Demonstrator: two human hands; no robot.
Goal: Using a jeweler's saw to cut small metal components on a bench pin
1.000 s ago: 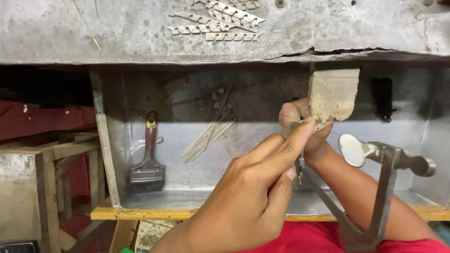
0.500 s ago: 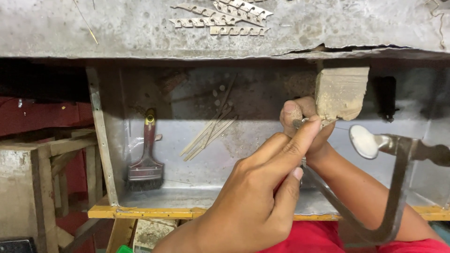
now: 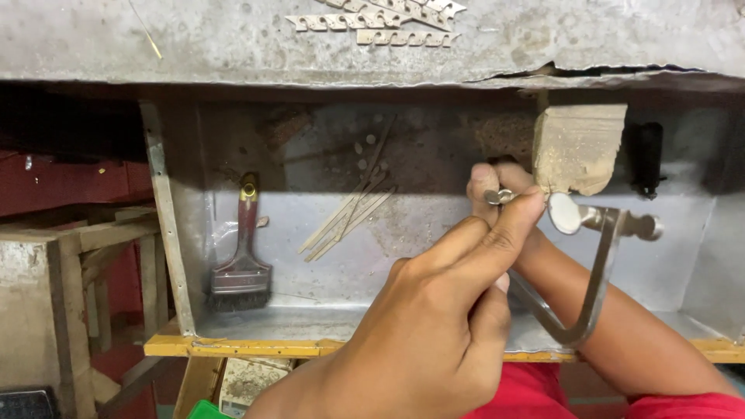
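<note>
The saw frame swings upright, its clamp end now close beside the block. Left hand pinches a small metal piece against the right hand, which grips it too.

A brush stands left in the tray, thin sticks lean right of it, the wooden block farther right.

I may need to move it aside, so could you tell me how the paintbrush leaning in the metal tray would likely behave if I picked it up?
The paintbrush would probably feel light, being slim with a narrow handle. Its handle looks stiff, while the dark bristles would likely flex if pressed. It stands leaning against the metal tray back wall, so a nudge could tip it over sideways.
</note>
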